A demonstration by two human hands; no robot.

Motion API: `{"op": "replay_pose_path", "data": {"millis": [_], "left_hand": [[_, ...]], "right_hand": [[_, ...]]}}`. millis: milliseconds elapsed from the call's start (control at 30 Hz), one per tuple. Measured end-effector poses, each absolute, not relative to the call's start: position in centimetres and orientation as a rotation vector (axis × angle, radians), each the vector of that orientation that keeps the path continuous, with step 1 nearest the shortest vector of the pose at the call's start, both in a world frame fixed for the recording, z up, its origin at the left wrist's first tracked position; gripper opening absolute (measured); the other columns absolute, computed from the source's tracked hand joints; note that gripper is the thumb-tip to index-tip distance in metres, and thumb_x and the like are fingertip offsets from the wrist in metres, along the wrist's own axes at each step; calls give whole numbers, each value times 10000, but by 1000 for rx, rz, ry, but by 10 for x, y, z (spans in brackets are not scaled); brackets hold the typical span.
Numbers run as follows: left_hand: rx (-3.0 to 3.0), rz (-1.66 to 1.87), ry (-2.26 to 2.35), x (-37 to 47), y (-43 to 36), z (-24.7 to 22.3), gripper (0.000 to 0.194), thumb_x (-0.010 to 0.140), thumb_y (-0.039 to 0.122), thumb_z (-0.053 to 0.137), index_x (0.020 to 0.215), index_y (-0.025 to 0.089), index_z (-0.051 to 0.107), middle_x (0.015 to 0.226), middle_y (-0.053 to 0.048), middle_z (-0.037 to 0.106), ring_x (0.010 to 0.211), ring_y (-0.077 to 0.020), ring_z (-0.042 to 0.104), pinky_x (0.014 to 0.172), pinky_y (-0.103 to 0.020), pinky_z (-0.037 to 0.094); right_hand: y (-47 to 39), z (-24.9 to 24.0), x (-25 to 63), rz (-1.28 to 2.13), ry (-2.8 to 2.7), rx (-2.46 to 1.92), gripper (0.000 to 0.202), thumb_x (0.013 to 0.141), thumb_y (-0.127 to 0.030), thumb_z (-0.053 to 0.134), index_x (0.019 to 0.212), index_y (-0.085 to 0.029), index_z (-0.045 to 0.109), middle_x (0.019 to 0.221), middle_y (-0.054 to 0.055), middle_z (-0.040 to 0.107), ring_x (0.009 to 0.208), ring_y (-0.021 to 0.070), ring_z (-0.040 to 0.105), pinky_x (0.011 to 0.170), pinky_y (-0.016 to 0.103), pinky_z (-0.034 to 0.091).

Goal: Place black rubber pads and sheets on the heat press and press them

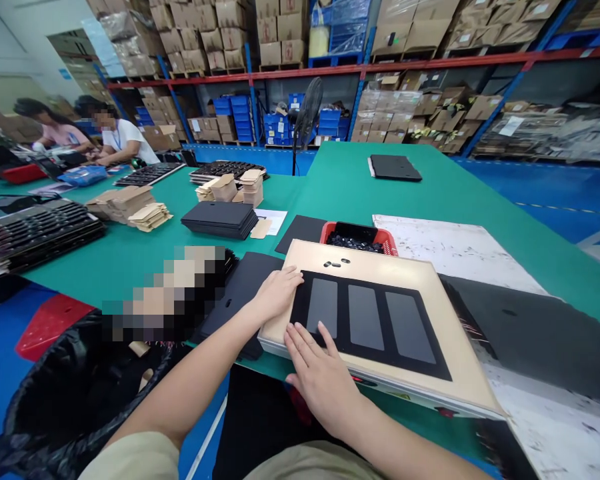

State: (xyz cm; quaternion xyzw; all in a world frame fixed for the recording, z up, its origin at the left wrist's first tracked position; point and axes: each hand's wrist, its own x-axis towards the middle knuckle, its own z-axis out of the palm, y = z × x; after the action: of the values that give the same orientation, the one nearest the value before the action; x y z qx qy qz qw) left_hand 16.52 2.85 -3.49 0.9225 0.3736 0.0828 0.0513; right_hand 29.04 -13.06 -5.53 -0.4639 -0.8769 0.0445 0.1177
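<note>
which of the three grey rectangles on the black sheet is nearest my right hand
The leftmost grey rectangle: fingers of the right hand overlap its lower end, while the other two rectangles are uncovered.

We see a cream board (pixel 400 267) with a black panel (pixel 343 307) on it, patterned with three plain grey rectangles (pixel 365 317). Around the board, our bench (pixel 340 187) is solid green. Just beyond the board we have a red basket (pixel 389 244) of black pieces (pixel 347 241); beyond and to its right, a white sheet (pixel 440 243) speckled with dark marks. Left of the board we see a black bin liner (pixel 35 393) and blue floor (pixel 0 340) crossed by a white line (pixel 207 437). Far beyond it, our rack has red beams (pixel 325 70) and blue posts (pixel 250 73).
</note>
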Motion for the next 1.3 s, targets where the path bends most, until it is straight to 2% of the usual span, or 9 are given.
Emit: {"op": "replay_pose_path", "data": {"millis": [167,333,433,567,700,900,1033,1133,1300], "left_hand": [[2837,230,1085,161,29,-36,449,871,94,312,1254,197,522,1377,-37,488,1329,-178,353,1042,-371,346],[2870,138,1117,162,32,-33,466,903,154,234,1248,190,545,1394,-29,468,1362,-224,291,1030,-404,367],[2905,141,1123,164,36,-33,454,914,228,243,1229,186,567,1398,-34,463,1371,-248,268,1031,-413,371],[2910,59,1100,165,38,-30,462,919,367,283,1221,186,582,1387,-38,475,1385,-262,226,1072,-419,324],[2890,-49,1122,165,36,-25,558,895,508,313,1266,161,545,1427,-44,419,1404,-274,141,1102,-421,270],[2867,-91,1159,165,35,-28,626,875,571,303,1316,169,494,1452,-40,374,1409,-277,115,1080,-436,296],[2903,-48,1119,166,41,-31,619,868,570,312,1262,155,547,1422,-69,424,1399,-295,159,1088,-436,282],[2926,-69,1109,166,46,-34,610,865,569,313,1237,154,562,1408,-77,445,1397,-301,165,1066,-438,311],[2911,-64,1070,167,52,-37,517,867,567,310,1140,244,606,1336,-47,526,1383,-264,223,1070,-430,285]], "right_hand": [[-115,-33,330,361,-2445,-1418,474,948,-359,361,1399,-216,392,1431,60,380,1345,213,301,1125,509,151],[-95,-36,427,163,-1969,-2163,547,946,-397,282,1423,-136,341,1464,129,305,1373,243,226,1104,512,153],[-94,-44,468,138,-1861,-2375,597,941,-416,266,1435,-80,290,1463,149,303,1372,236,235,1116,488,121],[-89,-43,484,135,-1884,-2367,598,953,-429,202,1437,-87,276,1448,150,338,1363,217,261,1121,485,41],[-89,-37,486,214,-1857,-2374,637,949,-481,176,1452,-97,246,1459,141,318,1375,222,229,1116,507,32],[-158,-54,466,193,-1966,-2352,770,914,-614,149,1480,-93,144,1515,121,124,1403,254,59,1115,534,33],[-213,-69,443,-21,-1969,-2262,717,930,-584,196,1486,-142,98,1511,126,142,1397,271,109,1094,588,90],[-231,-62,438,22,-1944,-2272,695,931,-581,216,1476,-150,179,1502,122,182,1388,276,158,1081,605,121],[-210,-33,460,122,-1844,-2283,564,969,-495,158,1240,-223,572,1425,61,398,1366,244,249,1086,593,37]]}}
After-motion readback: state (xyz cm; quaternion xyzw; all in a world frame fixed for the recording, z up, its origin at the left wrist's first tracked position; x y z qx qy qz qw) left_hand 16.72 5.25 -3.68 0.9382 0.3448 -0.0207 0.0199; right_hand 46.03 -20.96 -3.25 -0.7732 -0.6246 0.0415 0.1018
